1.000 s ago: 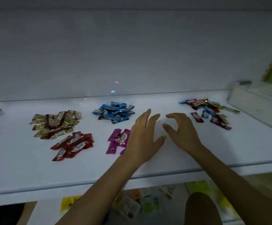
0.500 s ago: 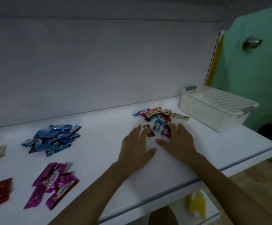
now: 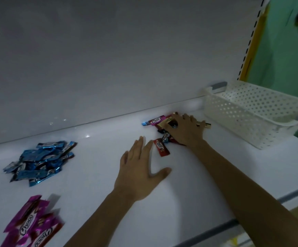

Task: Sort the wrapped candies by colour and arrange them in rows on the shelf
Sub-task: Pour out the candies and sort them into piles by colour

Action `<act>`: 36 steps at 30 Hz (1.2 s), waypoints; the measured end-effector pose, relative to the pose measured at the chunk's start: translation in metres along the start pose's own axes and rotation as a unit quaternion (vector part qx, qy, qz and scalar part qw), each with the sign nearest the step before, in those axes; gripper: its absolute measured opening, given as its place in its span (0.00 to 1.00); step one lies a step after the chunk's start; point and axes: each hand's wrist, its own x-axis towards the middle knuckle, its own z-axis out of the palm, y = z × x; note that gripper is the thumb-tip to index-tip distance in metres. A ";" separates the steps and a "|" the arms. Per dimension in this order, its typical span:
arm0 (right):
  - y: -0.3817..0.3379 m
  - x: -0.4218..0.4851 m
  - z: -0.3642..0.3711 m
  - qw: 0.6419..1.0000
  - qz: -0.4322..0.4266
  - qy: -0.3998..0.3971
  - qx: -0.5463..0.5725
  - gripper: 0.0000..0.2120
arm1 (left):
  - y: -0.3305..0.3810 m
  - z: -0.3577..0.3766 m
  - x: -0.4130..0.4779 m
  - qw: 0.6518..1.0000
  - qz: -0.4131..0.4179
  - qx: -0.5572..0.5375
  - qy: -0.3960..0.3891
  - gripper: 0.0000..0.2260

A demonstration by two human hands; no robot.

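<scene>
On the white shelf [image 3: 94,175] a mixed pile of wrapped candies [image 3: 158,122] lies at the back right. My right hand [image 3: 185,130] rests palm-down on that pile, fingers spread over it; whether it grips a candy is hidden. One red candy [image 3: 161,147] lies apart, just in front of the pile. My left hand [image 3: 141,172] lies flat and empty on the shelf, its fingertips close to the red candy. A heap of blue candies [image 3: 41,160] sits at the left. Magenta candies [image 3: 30,223] lie at the bottom left.
A white perforated plastic basket [image 3: 248,111] stands at the right end of the shelf, close to my right hand. The shelf's back wall [image 3: 109,59] rises behind the candies. The front edge [image 3: 233,223] runs along the lower right, with a green wall beyond.
The view has swung right and closer. My right hand has reached forward onto the mixed pile. My left hand has followed it toward the red candy.
</scene>
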 end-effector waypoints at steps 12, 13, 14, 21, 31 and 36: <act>-0.036 -0.062 -0.002 0.897 -0.150 -0.098 0.404 0.13 | 0.001 0.002 -0.002 0.998 0.022 -0.019 0.063 0.56; -0.035 -0.062 -0.005 0.882 -0.155 -0.098 0.434 0.12 | 0.001 0.001 -0.002 0.998 0.017 -0.020 0.060 0.56; -0.033 -0.063 -0.007 0.870 -0.157 -0.100 0.457 0.11 | 0.000 0.002 -0.001 0.998 0.015 -0.021 0.057 0.55; -0.029 -0.058 -0.015 0.860 -0.124 -0.029 0.494 0.12 | -0.006 0.007 0.006 0.999 0.007 -0.042 0.005 0.55; -0.010 -0.042 0.001 0.902 -0.031 0.114 0.416 0.20 | -0.004 -0.002 0.030 0.998 0.045 0.052 -0.013 0.45; -0.007 -0.037 0.001 0.866 0.040 0.101 0.489 0.26 | -0.009 0.001 0.030 0.991 0.108 0.033 0.077 0.32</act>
